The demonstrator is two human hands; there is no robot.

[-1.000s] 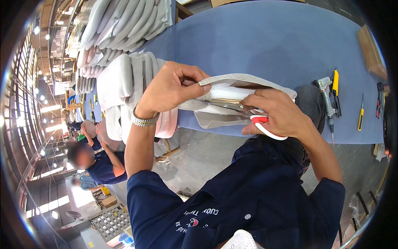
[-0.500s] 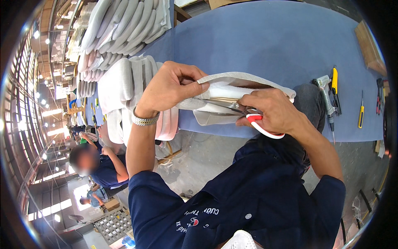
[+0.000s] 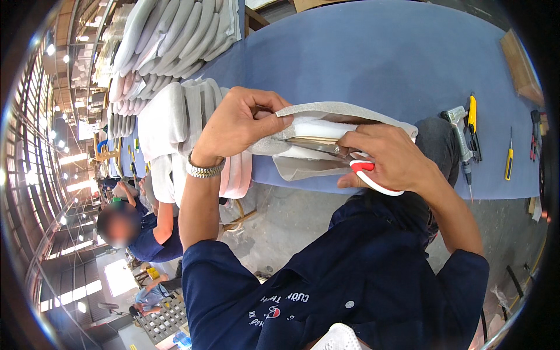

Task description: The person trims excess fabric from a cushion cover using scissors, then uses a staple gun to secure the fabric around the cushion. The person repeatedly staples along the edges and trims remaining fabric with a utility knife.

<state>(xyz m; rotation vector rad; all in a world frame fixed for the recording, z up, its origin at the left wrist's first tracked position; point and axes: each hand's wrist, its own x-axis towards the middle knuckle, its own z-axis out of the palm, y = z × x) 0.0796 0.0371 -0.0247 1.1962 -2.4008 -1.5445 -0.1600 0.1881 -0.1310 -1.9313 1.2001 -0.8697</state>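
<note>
My left hand pinches the edge of a grey fabric cover wrapped around a padded piece. Through the cover's long opening, white padding and a thin strip of pale board show. Scissors with red and white handles are gripped in my right hand. Their blades lie inside the opening, pointing toward my left hand, and look nearly closed. The cover's lower flap hangs down below the blades. My right thumb is out below the handle.
Padded grey pieces are stacked at the far left of the blue table, with more pieces nearer. A staple gun, a yellow-handled cutter and a yellow screwdriver lie at right. Two people work at left.
My right hand and the scissors have shifted slightly right, and the thumb has moved away from the fabric. The blades look closer together. At left, both people have moved.
</note>
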